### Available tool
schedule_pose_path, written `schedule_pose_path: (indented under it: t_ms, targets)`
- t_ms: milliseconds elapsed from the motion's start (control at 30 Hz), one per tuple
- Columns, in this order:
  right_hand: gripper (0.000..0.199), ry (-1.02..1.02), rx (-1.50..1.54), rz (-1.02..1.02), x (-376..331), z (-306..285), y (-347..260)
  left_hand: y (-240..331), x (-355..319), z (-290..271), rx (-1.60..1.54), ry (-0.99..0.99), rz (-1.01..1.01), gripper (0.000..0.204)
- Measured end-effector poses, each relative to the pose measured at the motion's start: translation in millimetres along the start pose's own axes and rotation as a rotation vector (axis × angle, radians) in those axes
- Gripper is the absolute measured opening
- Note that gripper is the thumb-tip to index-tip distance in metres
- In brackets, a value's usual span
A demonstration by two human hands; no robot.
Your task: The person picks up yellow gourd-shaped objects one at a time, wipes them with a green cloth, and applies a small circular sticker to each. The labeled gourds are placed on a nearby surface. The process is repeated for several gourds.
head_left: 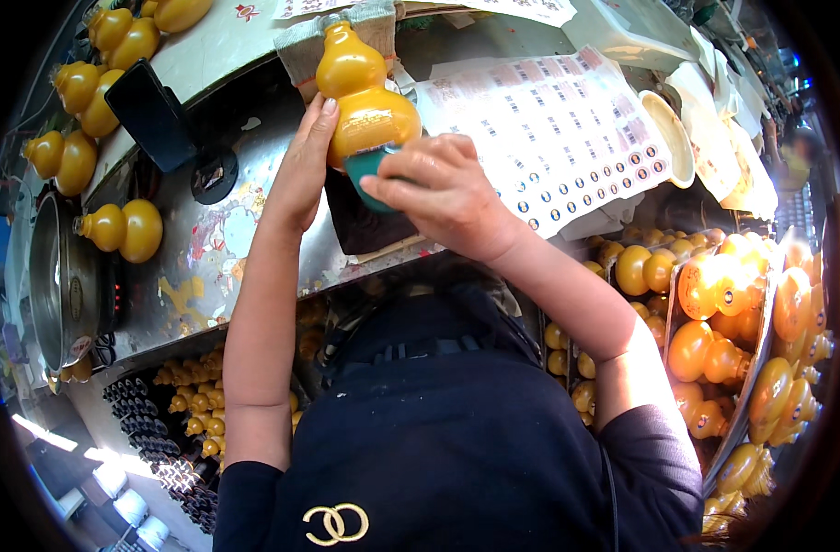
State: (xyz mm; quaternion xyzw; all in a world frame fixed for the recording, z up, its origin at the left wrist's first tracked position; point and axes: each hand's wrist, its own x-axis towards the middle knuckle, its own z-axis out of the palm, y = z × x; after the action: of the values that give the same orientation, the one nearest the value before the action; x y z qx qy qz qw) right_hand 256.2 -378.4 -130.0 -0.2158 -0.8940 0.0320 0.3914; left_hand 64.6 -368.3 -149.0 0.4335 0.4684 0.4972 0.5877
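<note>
A glossy yellow gourd-shaped bottle (pixel 354 69) lies on a dark pad at the bench edge, its neck against a wrapped grey block (pixel 302 57). My left hand (pixel 302 166) rests along the bottle's left side, fingers stretched out and steadying it. In my right hand (pixel 457 189) is a green scraper (pixel 369 175), pinched between thumb and fingers and pressed against the lower end of the bottle. A line of print shows on the bottle just above the scraper. Right of the bottle lie white sheets of printed stickers (pixel 548 129).
A phone (pixel 151 115) stands on a round holder at left. Several more gourd bottles (pixel 125 230) stand along the left side. A metal pan (pixel 57 285) sits at far left. Crates of yellow bottles (pixel 714 350) are at lower right. A pale plastic tub (pixel 631 41) is at the back right.
</note>
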Motion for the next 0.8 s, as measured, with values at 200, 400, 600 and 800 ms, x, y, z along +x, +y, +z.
schedule_pose_path:
  t_ms: [200, 400, 600, 800]
  targets:
    - [0.025, -0.075, 0.285, 0.174, -10, -2, 2, -15, -8, 1, 0.037, 0.086, 0.199, 0.068]
    - [0.031, 0.076, 0.604, 0.623, 22, -24, 21, -20, -24, 14, 0.1, 0.123, 0.241, 0.08]
    - [0.029, -0.044, 0.335, 0.379, 56, -28, 55, -22, -25, 10, 0.118, 0.083, 0.281, 0.08]
    - [0.033, -0.421, 0.371, 0.23, 94, -20, 53, -27, -26, 11, 0.077, 0.099, 0.277, 0.073]
